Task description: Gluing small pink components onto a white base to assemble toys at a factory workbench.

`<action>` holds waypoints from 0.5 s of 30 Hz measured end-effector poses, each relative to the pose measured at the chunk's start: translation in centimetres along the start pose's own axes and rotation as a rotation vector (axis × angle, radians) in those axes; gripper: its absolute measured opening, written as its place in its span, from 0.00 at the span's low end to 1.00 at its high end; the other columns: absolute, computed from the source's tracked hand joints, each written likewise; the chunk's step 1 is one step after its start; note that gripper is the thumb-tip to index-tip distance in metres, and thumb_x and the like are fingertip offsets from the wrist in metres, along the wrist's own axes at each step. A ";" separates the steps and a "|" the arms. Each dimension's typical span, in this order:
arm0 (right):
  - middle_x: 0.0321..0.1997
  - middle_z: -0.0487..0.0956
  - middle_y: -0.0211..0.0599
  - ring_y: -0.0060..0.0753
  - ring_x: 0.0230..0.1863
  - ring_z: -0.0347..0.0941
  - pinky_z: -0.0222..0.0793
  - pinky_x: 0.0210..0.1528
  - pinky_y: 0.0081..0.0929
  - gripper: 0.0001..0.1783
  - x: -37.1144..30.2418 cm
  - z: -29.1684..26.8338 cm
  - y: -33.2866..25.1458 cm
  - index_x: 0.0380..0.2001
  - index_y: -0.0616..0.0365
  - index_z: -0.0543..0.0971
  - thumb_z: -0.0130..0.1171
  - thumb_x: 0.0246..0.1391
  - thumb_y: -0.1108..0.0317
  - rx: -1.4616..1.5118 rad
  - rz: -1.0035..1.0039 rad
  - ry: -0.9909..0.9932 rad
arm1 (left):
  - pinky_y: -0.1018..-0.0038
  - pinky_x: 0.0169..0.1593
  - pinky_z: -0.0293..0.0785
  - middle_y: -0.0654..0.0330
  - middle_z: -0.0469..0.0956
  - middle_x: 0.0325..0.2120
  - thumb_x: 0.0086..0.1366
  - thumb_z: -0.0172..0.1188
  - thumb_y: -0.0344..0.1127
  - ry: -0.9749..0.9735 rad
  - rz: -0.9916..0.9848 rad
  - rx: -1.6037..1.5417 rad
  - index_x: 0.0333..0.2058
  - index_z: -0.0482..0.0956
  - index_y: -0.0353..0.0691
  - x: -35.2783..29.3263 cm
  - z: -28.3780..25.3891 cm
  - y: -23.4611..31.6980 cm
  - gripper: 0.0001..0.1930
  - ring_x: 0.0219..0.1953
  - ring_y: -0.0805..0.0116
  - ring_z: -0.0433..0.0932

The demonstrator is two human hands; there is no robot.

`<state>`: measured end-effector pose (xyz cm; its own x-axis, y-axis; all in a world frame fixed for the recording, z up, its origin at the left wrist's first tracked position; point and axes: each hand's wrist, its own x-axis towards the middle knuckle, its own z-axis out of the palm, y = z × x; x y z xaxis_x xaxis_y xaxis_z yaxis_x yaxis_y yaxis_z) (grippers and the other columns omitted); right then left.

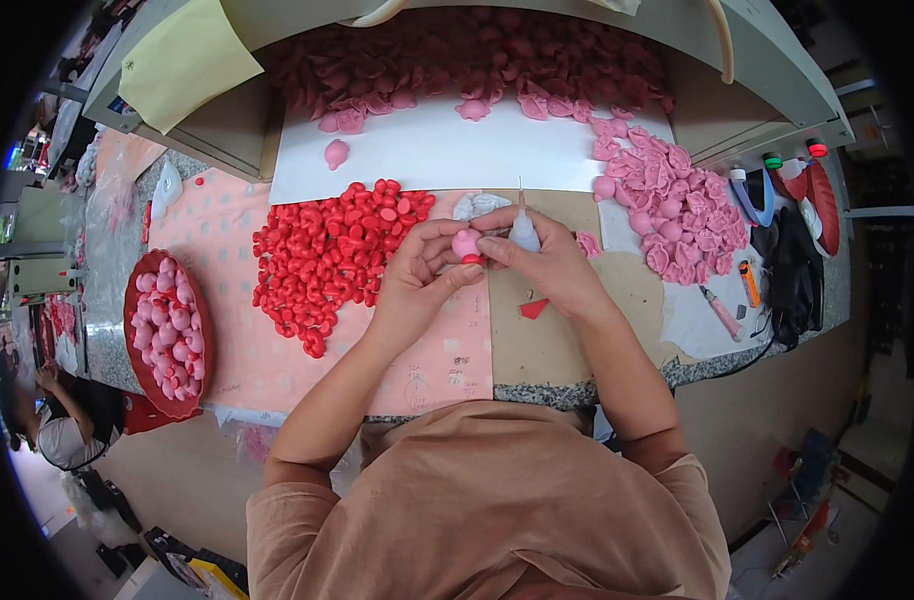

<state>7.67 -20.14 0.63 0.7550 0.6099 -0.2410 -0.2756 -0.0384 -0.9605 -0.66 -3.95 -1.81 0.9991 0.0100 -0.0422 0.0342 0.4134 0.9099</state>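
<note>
While the left hand pinches a pink ball with a red base at the frame's centre, the right hand grips a needle-tipped bottle tip-up, apparently keeping its point clear of the fingers; small red pieces lie left of centre, presumably for easy reach.
</note>
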 end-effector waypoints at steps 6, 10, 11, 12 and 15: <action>0.37 0.77 0.29 0.18 0.36 0.70 0.68 0.39 0.18 0.14 0.2 -0.3 0.1 0.42 0.63 0.76 0.60 0.52 0.69 -0.019 0.013 -0.001 | 0.71 0.51 0.73 0.56 0.70 0.48 0.59 0.54 0.19 0.020 0.058 0.071 0.51 0.63 0.35 0.0 0.3 0.0 0.20 0.51 0.67 0.71; 0.38 0.77 0.29 0.17 0.35 0.69 0.67 0.38 0.18 0.15 0.1 -0.4 0.0 0.43 0.63 0.76 0.60 0.53 0.69 -0.037 0.012 -0.002 | 0.72 0.50 0.75 0.55 0.71 0.49 0.63 0.52 0.23 0.075 -0.093 -0.042 0.50 0.66 0.35 -0.1 0.3 1.0 0.16 0.50 0.69 0.72; 0.38 0.77 0.29 0.17 0.35 0.69 0.67 0.38 0.17 0.15 0.1 -0.4 -0.2 0.43 0.63 0.76 0.59 0.53 0.68 -0.053 0.021 -0.006 | 0.72 0.50 0.75 0.55 0.71 0.49 0.63 0.52 0.23 0.076 -0.094 -0.042 0.50 0.66 0.35 0.0 0.2 1.0 0.16 0.50 0.69 0.72; 0.38 0.77 0.29 0.17 0.35 0.69 0.66 0.38 0.17 0.15 0.0 -0.4 -0.2 0.43 0.63 0.76 0.59 0.53 0.68 -0.069 0.031 -0.010 | 0.71 0.49 0.76 0.54 0.71 0.49 0.64 0.51 0.24 0.092 -0.116 -0.056 0.49 0.68 0.35 -0.1 0.1 1.1 0.15 0.49 0.68 0.73; 0.39 0.77 0.29 0.16 0.36 0.69 0.66 0.38 0.17 0.15 0.1 -0.4 0.0 0.43 0.62 0.76 0.59 0.53 0.68 -0.073 0.012 -0.026 | 0.70 0.49 0.77 0.54 0.73 0.48 0.64 0.50 0.25 0.111 -0.173 -0.086 0.48 0.69 0.35 -0.1 -0.2 1.3 0.13 0.47 0.67 0.75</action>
<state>7.92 -20.39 0.56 0.7359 0.6293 -0.2500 -0.2401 -0.1027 -0.9653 -0.69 -3.24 -0.71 0.9694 0.0304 -0.2438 0.1974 0.4940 0.8467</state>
